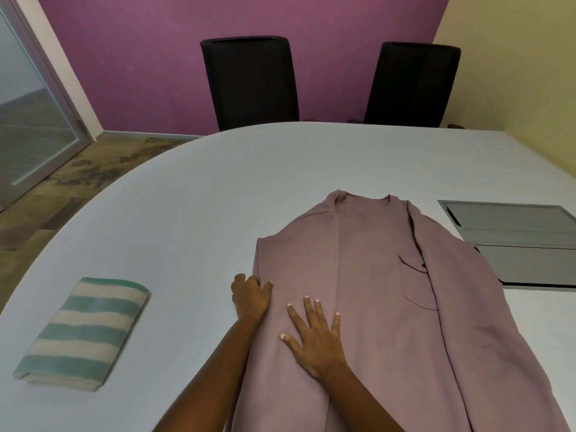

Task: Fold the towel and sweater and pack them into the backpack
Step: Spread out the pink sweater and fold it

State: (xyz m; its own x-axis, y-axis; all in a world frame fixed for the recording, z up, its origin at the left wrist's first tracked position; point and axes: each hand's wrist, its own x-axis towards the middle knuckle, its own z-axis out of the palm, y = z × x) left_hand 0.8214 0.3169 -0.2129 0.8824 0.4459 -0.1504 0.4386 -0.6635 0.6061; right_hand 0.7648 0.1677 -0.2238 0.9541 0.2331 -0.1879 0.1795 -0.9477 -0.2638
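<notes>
Sweater [389, 291] on white table [218, 198] | left hand [251, 296] grips its edge | right hand [314, 338] pressed flat | purple wall [140, 57]

Place: an office meeting room.
Counter: a large white counter [218, 198] with a smooth top and a rounded end fills most of the view, as a conference table would.
Seating: two black high-backed office chairs, one [249, 82] left of the other [411, 84], stand side by side at the counter's far edge.
Hatch: a flat grey metal hatch [517, 241] of rectangular panels sits in the counter top at the right, like a cable box.
Partition: a frosted glass panel in a pale metal frame [28, 120] stands at the left.
Walls: a plain purple painted wall [140, 57] behind the chairs meets a plain cream wall [514, 73] at the right.
Floor: a mottled brown and grey floor [78, 173], which looks like carpet.
</notes>
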